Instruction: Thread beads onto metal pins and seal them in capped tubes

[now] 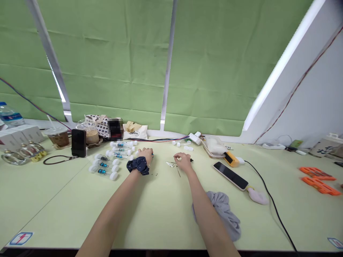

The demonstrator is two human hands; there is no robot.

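Note:
My left hand [146, 154], with a navy dotted scrunchie [139, 165] at its wrist, is closed over the table, and a bit of blue shows at its edge. What it holds is mostly hidden. To its left lie several clear tubes with white caps [104, 171], some with blue parts inside. My right hand [183, 161] has its fingertips pressed together at the tabletop, over a few thin metal pieces [169, 164]. Anything in that pinch is too small to make out. A dark tip [191, 160] shows just right of this hand. Tiny specks lie between the hands.
A grey cloth [223, 214] lies under my right forearm. Right of it are a phone [230, 175], a black cable [270, 196] and orange pieces [318, 178]. White caps [188, 148] and a plastic box [213, 146] sit behind. A standing phone [78, 142] and drinks [57, 136] are left.

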